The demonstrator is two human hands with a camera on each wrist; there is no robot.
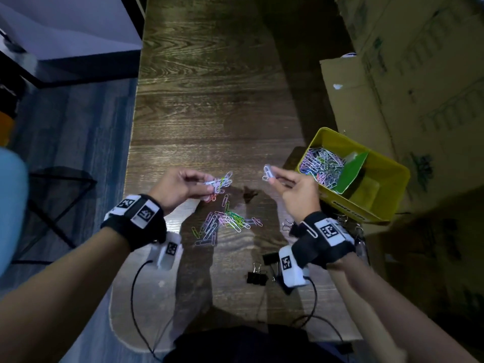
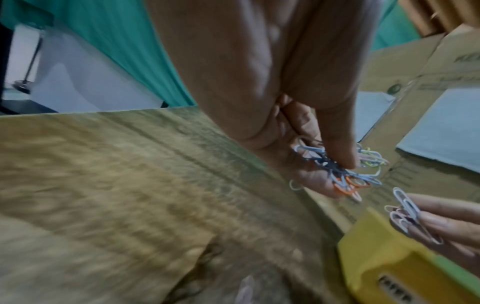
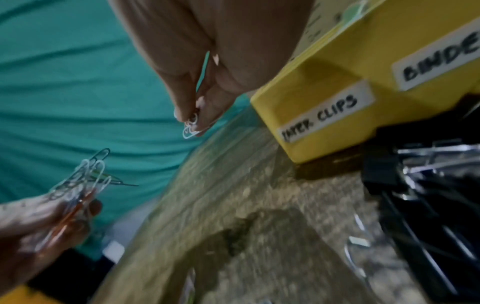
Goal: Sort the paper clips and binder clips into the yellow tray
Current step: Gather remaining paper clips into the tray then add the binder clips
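- Right hand (image 1: 293,188): thumb and fingertips pinch a few white paper clips (image 1: 267,173), held up off the table, just beside the near corner of the yellow tray (image 1: 392,191). Judgement: staged for a drop into the clip compartment.
- Left hand (image 1: 175,188): fingers curl round a mixed bunch of clips (image 1: 220,182), held level with the right hand and well apart from it. Judgement: it serves as a reservoir while the right hand ferries small lots.
- Below and between the hands: loose paper clips (image 1: 225,222) on the wooden table (image 1: 209,100). Binder clips (image 1: 258,276) lie near the right wrist, unsorted.
- Tray's left compartment already holds a pile of clips; a green divider (image 1: 351,171) separates it from the right compartment, where no clips show.
- Right wrist view alone shows the tray labels, "PAPER CLIPS" (image 3: 322,115) and a partial "BINDE…".
- Left wrist view alone shows orange clips (image 2: 349,186) in the bunch.
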